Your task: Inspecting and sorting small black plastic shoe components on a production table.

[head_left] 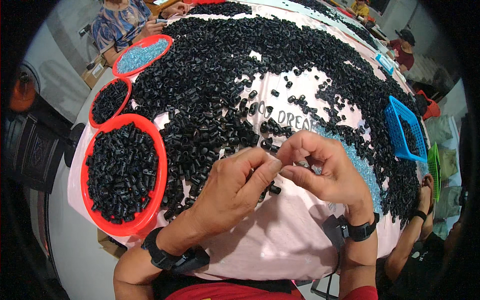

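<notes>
Over the near part of the pink cloth, my left hand (pixel 230 187) and my right hand (pixel 325 167) meet fingertip to fingertip. Thumb and index finger of the left are pressed together; whatever is in that pinch is hidden. The right hand's thumb and index finger also close toward the same spot, its other fingers curled, and any small part there cannot be made out. Just beyond and beneath the hands lie loose short black plastic tube-like parts (pixel 200 135). A spread of small clear-bluish pieces (pixel 362 167) lies beside my right wrist.
Red basins at left hold black parts (pixel 122 172), thin black pieces (pixel 110 101) and clear-bluish pieces (pixel 143 55). A blue basket (pixel 406 129) stands at right, near a green basket (pixel 434 172). Other people sit around the table; a co-worker's hands (pixel 426 192) are close at right.
</notes>
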`<control>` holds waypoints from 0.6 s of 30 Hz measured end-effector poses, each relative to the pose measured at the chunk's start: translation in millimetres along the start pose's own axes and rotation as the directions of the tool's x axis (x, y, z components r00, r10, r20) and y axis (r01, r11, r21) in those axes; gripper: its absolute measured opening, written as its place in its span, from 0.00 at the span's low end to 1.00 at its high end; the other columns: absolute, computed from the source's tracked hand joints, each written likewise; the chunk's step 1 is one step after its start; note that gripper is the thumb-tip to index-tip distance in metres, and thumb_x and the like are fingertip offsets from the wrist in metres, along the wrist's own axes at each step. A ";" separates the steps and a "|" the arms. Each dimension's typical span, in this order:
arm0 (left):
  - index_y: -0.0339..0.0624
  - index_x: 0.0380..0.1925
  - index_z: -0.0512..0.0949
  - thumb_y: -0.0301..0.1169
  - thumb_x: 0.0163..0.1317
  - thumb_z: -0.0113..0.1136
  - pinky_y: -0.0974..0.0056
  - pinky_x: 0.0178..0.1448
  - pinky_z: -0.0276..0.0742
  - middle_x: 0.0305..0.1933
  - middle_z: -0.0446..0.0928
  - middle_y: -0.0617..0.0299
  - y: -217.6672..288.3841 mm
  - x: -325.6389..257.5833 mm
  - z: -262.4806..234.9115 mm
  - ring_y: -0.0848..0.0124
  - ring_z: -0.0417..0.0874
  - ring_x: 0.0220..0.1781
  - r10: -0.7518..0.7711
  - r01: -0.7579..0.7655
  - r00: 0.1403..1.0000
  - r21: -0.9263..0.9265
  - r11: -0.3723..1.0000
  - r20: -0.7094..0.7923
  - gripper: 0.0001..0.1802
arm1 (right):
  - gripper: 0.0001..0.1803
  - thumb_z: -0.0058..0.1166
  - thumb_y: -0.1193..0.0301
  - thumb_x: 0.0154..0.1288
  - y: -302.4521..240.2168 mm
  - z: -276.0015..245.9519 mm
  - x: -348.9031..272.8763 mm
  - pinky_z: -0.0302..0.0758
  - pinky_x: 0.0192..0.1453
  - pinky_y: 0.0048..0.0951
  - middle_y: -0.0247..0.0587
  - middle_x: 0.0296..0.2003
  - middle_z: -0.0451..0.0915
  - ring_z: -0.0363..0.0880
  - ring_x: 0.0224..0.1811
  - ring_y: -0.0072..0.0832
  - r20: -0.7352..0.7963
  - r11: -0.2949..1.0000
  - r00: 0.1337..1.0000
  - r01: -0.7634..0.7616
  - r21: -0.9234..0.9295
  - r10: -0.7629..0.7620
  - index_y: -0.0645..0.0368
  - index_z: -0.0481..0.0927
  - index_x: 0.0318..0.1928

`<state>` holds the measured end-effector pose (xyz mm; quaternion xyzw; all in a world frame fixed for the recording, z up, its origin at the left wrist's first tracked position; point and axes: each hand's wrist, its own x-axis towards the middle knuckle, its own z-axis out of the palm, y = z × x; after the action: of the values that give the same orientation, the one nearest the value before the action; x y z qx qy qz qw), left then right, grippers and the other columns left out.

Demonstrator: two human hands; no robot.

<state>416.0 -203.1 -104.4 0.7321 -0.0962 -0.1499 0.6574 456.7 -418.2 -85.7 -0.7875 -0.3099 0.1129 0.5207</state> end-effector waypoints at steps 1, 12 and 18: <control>0.38 0.36 0.79 0.38 0.76 0.56 0.67 0.33 0.70 0.29 0.75 0.66 -4.1 2.7 3.1 0.77 0.74 0.30 0.167 -0.160 0.983 0.094 0.983 -0.077 0.14 | 0.08 0.65 0.74 0.66 5.2 2.6 0.7 0.73 0.39 0.23 0.35 0.38 0.82 0.74 0.37 0.16 -0.064 0.992 0.998 0.030 0.119 -0.023 0.61 0.78 0.41; 0.37 0.31 0.76 0.36 0.76 0.57 0.69 0.32 0.66 0.28 0.72 0.68 -4.9 4.0 -3.0 0.80 0.70 0.29 0.339 -0.307 0.940 0.323 0.895 -0.047 0.15 | 0.09 0.65 0.75 0.65 -6.8 0.2 0.8 0.71 0.36 0.23 0.34 0.39 0.83 0.72 0.33 0.17 -0.005 0.997 0.999 -0.039 0.059 0.040 0.61 0.76 0.40; 0.40 0.27 0.77 0.39 0.78 0.56 0.73 0.31 0.61 0.25 0.69 0.76 -1.8 -0.4 -22.6 0.86 0.64 0.29 0.012 0.007 0.986 0.110 0.994 -0.165 0.19 | 0.08 0.64 0.78 0.60 -7.8 -21.3 -0.9 0.73 0.34 0.28 0.40 0.36 0.85 0.79 0.31 0.26 -0.070 0.931 0.982 -0.191 -0.311 0.178 0.62 0.83 0.41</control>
<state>423.4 -181.6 -104.1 0.7771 -0.0505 -0.0824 0.6220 463.8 -432.7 -69.8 -0.8885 -0.2380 0.0943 0.3808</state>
